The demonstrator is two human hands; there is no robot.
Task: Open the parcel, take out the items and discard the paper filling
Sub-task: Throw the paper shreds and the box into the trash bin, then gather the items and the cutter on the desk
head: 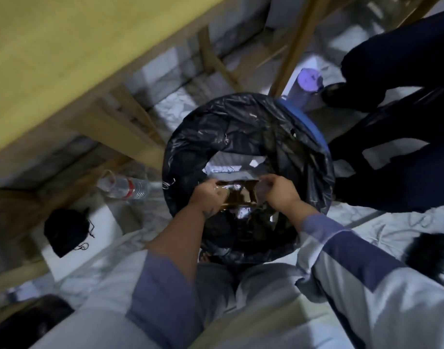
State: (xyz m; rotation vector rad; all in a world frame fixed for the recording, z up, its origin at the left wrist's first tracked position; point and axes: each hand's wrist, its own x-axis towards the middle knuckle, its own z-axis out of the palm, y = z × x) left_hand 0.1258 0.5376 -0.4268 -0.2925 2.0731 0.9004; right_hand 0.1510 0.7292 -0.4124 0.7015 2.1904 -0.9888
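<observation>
A round bin lined with a black plastic bag (pixel 243 124) stands on the floor right below me. Over its mouth I hold a shiny brown strip that looks like packing tape (pixel 241 195), stretched between both hands. My left hand (pixel 209 196) pinches its left end and my right hand (pixel 281 193) pinches its right end. White paper (pixel 228 170) lies inside the bin, beyond the strip. The parcel and its items are out of sight.
A yellow tabletop (pixel 65 59) with wooden legs lies at upper left. A clear plastic bottle (pixel 126 188) lies on the floor left of the bin, near a black pouch (pixel 66 230). Another person's dark legs (pixel 402 137) stand at right.
</observation>
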